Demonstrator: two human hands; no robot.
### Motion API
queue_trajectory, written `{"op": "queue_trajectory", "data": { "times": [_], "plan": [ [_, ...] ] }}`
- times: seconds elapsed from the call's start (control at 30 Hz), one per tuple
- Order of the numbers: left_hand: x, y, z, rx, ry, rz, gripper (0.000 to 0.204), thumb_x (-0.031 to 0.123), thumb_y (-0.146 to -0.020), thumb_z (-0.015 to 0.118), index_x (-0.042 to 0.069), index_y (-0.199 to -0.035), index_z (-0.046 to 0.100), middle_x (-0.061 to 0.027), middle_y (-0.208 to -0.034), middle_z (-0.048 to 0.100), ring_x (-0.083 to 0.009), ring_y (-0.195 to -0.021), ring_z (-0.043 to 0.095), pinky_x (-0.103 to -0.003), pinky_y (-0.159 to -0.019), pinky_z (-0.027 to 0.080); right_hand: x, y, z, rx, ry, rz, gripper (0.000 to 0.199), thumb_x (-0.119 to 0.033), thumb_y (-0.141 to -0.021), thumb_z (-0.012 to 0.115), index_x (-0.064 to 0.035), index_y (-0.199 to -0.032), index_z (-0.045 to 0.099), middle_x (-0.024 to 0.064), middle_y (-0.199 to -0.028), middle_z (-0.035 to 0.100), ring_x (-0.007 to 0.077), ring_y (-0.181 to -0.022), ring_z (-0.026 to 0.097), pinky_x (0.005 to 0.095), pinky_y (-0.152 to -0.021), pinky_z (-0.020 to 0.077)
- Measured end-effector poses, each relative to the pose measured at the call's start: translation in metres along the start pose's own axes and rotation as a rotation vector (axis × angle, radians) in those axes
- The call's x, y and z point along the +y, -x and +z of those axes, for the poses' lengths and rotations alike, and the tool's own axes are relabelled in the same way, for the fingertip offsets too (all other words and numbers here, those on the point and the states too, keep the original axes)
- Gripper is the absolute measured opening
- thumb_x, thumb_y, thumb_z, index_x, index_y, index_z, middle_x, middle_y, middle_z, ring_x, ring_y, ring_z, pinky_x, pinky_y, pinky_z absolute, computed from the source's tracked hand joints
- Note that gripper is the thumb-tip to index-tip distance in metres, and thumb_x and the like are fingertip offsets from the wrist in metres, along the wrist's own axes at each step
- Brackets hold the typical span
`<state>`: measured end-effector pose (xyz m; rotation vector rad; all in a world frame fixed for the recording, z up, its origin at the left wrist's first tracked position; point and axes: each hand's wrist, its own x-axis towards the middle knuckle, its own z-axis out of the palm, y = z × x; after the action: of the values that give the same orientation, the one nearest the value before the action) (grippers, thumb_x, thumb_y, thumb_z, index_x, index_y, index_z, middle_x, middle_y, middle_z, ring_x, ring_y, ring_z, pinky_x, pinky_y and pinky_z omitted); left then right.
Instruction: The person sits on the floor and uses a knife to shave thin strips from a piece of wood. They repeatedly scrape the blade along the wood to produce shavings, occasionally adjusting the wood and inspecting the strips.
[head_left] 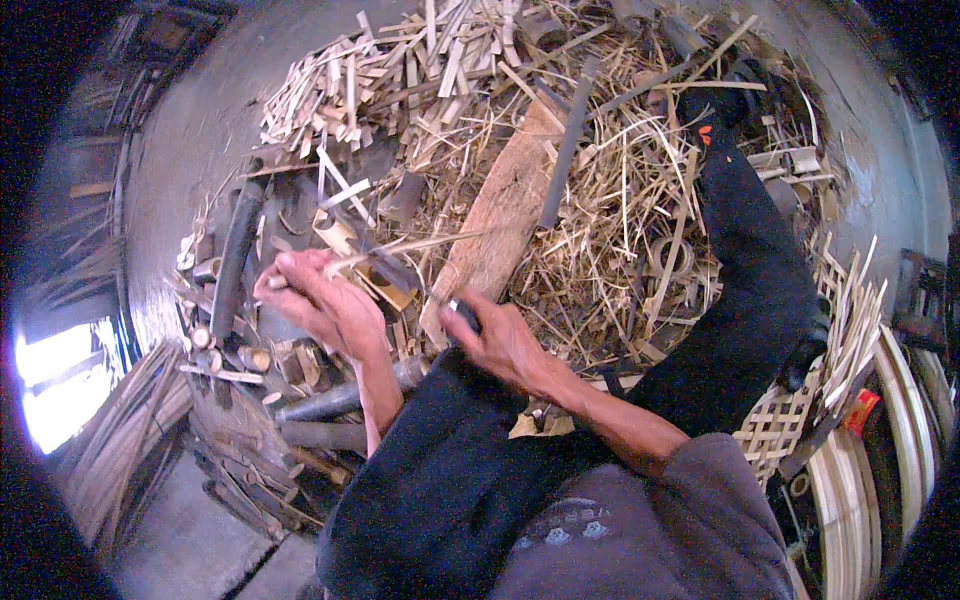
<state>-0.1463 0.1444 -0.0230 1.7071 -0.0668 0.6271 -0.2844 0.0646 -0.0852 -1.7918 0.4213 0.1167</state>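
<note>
My left hand (pixel 325 303) is closed on a thin bamboo strip (pixel 430 241), pinched near the thumb. The strip reaches out to the right above a worn wooden board (pixel 495 205). By my left knee, my right hand (pixel 500 345) is wrapped round the dark handle of a knife (pixel 466 314). Its greyish blade, smeared by motion, appears to point up and left, under the strip. Whether the blade touches the strip I cannot tell. Across the far part of the board lies a dark, narrow bar (pixel 570 150).
Shavings and thin strips (pixel 620 240) heap up right of the board. Short pale bamboo slats (pixel 345 100) are piled at the far left. Cut bamboo tubes (pixel 240 250) lie left of my hand. Woven bamboo (pixel 775 430) and coiled long strips (pixel 845 510) sit at the right.
</note>
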Motion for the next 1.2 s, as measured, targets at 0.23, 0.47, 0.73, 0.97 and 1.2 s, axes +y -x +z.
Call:
{"op": "queue_trajectory", "data": {
  "times": [0.23,0.47,0.73,0.97,1.2],
  "plan": [
    [-0.005,-0.001,0.003,0.002,0.01,-0.022,0.02,0.023,-0.1,0.044,0.005,-0.095,0.039,-0.0071,-0.078,0.048,-0.015,-0.073,0.048,-0.03,-0.072,0.043,0.051,-0.01,0.007,0.076,0.02,0.093,0.04,-0.047,-0.091,0.05,-0.0103,-0.104,0.057,0.0234,-0.07,0.061,0.0433,-0.069,0.062,0.0469,-0.061,0.0487],
    [-0.014,-0.006,-0.008,-0.093,0.12,0.045,0.019,0.023,-0.1,0.046,0.006,-0.095,0.04,-0.0063,-0.076,0.048,-0.0149,-0.073,0.049,-0.03,-0.071,0.041,0.139,-0.015,-0.007,0.131,0.141,0.35,0.064,-0.052,-0.091,0.047,0.0034,-0.123,0.05,0.0313,-0.102,0.061,0.0456,-0.097,0.06,0.0493,-0.086,0.0473],
    [0.007,-0.025,-0.029,-0.087,0.274,-0.095,0.038,0.037,-0.098,0.039,0.001,-0.096,0.051,-0.0078,-0.078,0.051,-0.0178,-0.075,0.049,-0.031,-0.074,0.04,0.129,-0.007,0.013,0.148,0.112,0.199,0.052,-0.052,-0.092,0.047,-0.0017,-0.104,0.057,0.0251,-0.077,0.063,0.0423,-0.076,0.063,0.046,-0.068,0.0479],
    [0.011,0.005,-0.011,0.038,0.388,-0.206,0.046,0.047,-0.097,0.044,0.01,-0.068,0.039,0.0003,-0.058,0.031,-0.0115,-0.055,0.029,-0.028,-0.057,0.029,0.01,0.008,0.003,-0.039,0.067,-0.066,0.042,-0.048,-0.091,0.051,-0.0079,-0.102,0.058,0.0236,-0.071,0.061,0.042,-0.07,0.062,0.0464,-0.062,0.0478],
    [0.009,0.001,-0.011,0.174,0.344,-0.22,0.047,0.046,-0.097,0.043,0.011,-0.067,0.036,0.0015,-0.055,0.027,-0.0107,-0.053,0.027,-0.027,-0.056,0.028,0.03,0.01,0.007,-0.04,0.041,0.046,0.04,-0.048,-0.09,0.053,-0.011,-0.104,0.056,0.0235,-0.067,0.059,0.0415,-0.067,0.062,0.0468,-0.061,0.0462]
  ]
}}
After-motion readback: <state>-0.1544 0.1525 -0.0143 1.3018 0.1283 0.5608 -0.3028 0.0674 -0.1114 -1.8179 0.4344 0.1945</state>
